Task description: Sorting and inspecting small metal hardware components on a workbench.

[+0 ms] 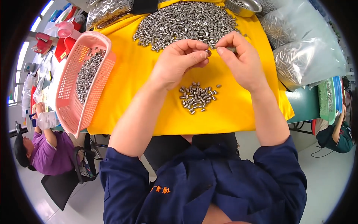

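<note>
My left hand (pixel 179 61) and my right hand (pixel 243 62) meet fingertip to fingertip above the yellow cloth (pixel 134 86). Between the left thumb and fingers is a small metal cylinder (pixel 208 52). The right thumb and forefinger pinch together close beside it; whatever is between their tips is too small to make out. Another metal piece (pixel 232 49) shows by the curled right fingers, and I cannot tell whether it is held. Beyond the hands spreads a large pile of small metal cylinders (pixel 186 22). Nearer me lies a smaller heap of like pieces (pixel 197 98).
At the left stands a pink mesh basket (pixel 63 104) with metal pieces inside. Clear bags of metal parts (pixel 298 63) lie at the right, near a green basket (pixel 326 100). A metal bowl (pixel 257 7) sits far right. People work at both sides.
</note>
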